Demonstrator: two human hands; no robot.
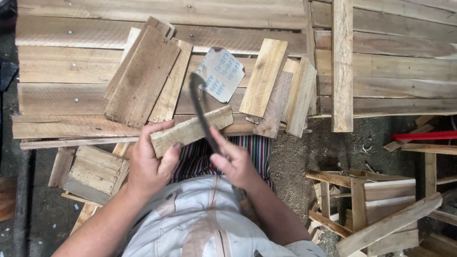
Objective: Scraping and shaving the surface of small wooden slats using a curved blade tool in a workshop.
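Hands working a wood block with a dark blade

The left hand grips the wood block; the right hand pinches the curved blade, sandpaper at 12 o'clock.

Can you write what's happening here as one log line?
left hand: grips small wood block | right hand: holds dark curved blade against block | behind: sandpaper sheet, wood pieces on plank bench

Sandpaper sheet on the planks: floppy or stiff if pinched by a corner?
The sandpaper sheet would probably flop: it looks thin and one edge already curls. Likely very light beside the wood block in the left hand. Its grit side should resist sliding.
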